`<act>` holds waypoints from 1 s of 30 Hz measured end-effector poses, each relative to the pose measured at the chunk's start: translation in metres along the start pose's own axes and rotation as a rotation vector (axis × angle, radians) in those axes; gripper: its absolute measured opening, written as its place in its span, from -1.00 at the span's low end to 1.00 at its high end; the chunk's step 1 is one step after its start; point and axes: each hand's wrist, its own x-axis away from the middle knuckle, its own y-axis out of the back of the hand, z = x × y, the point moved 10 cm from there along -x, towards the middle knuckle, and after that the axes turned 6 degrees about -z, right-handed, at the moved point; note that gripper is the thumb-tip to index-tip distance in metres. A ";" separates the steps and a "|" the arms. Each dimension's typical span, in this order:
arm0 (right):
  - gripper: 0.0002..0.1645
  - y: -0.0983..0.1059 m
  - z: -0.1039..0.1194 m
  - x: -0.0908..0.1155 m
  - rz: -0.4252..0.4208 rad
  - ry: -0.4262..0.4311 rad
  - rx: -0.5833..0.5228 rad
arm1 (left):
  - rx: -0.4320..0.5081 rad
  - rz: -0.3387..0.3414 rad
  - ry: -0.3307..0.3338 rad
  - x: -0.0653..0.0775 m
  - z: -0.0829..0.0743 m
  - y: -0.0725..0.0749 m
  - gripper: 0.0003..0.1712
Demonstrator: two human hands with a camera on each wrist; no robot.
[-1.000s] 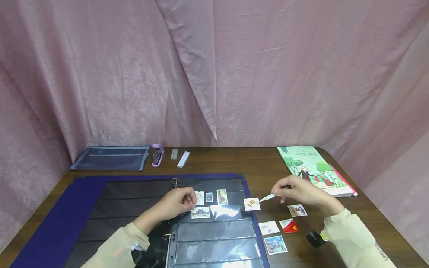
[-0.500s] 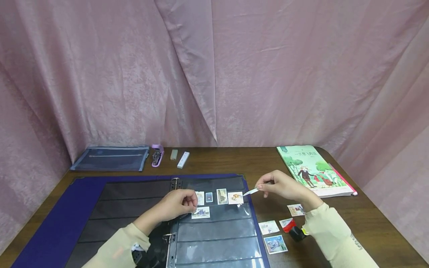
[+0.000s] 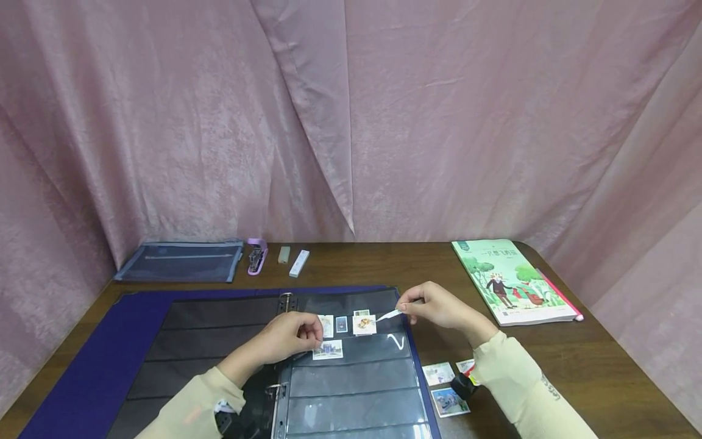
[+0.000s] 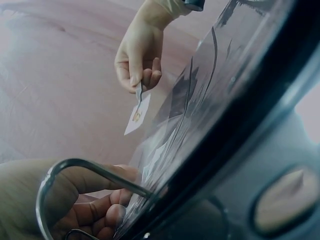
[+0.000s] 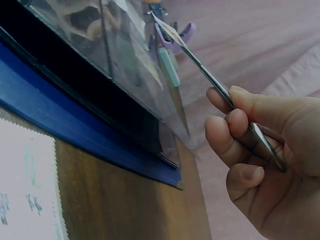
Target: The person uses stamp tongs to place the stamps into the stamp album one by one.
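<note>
My right hand pinches metal tweezers between thumb and fingers. Their tips grip a white-bordered stamp with an orange-brown picture, held over the upper right page of an open stamp album. It partly covers a tall stamp in the row behind. My left hand is at the page's inner side, thumb and fingertips pinching the clear pocket film. Beside those fingers lies a building stamp; a pale stamp and a small blue stamp sit just behind it.
Loose stamps, including a blue-toned one and a pale one, lie right of the album, partly under my right wrist. Behind are a mesh pouch, a purple stapler and an eraser. A green book lies at right.
My right hand has moved left with the tweezers, bringing the stamp from the album's right edge to above the tall stamp. The left hand stays nearly in place.
</note>
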 end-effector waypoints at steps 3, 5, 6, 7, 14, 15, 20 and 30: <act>-0.80 -0.004 -0.001 -0.003 -0.007 -0.008 0.017 | 0.012 0.002 -0.014 0.000 -0.001 0.000 -0.84; -0.81 -0.006 -0.001 -0.005 -0.012 -0.006 0.028 | 0.017 0.000 -0.022 0.000 -0.001 0.000 -0.83; -0.81 -0.007 -0.001 -0.005 -0.015 -0.007 0.036 | 0.021 0.000 -0.022 0.000 -0.001 0.000 -0.84; -0.82 -0.008 -0.001 -0.005 -0.016 -0.007 0.045 | 0.023 0.001 -0.022 0.000 -0.001 0.000 -0.84; -0.82 -0.017 -0.001 -0.006 -0.005 -0.012 0.107 | 0.030 0.007 -0.030 -0.001 -0.001 0.000 -0.85; -0.82 -0.017 0.000 -0.006 -0.005 -0.010 0.118 | 0.027 0.006 -0.030 -0.001 -0.001 0.000 -0.85; -0.81 -0.019 0.002 -0.008 -0.011 -0.004 0.137 | 0.009 0.004 -0.016 -0.001 0.001 0.001 -0.84; -0.83 -0.023 0.004 -0.007 0.022 -0.015 0.153 | 0.012 0.003 -0.036 0.000 -0.002 0.000 -0.83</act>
